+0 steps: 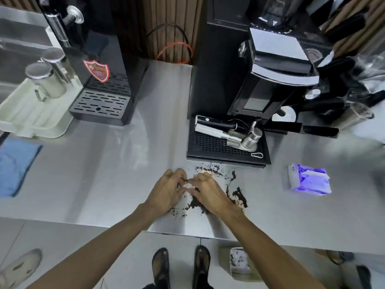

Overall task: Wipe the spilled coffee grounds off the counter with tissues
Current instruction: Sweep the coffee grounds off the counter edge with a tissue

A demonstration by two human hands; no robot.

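Dark coffee grounds (239, 198) lie scattered over the steel counter (104, 174) just in front of the espresso machine's drip tray. Over the spill my left hand (166, 191) and my right hand (208, 192) meet, fingers curled, pinching a small white tissue (188, 187) between them. Most of the tissue is hidden by the fingers. A purple tissue pack (308, 179) lies on the counter to the right, away from both hands.
An espresso machine (260, 80) with a black drip tray (208, 149) holding a portafilter stands behind the spill. A black dispenser (93, 69) and a pale tray (31, 113) with metal cups are at back left. A blue cloth (14, 163) lies at left. A bin (239, 261) stands on the floor.
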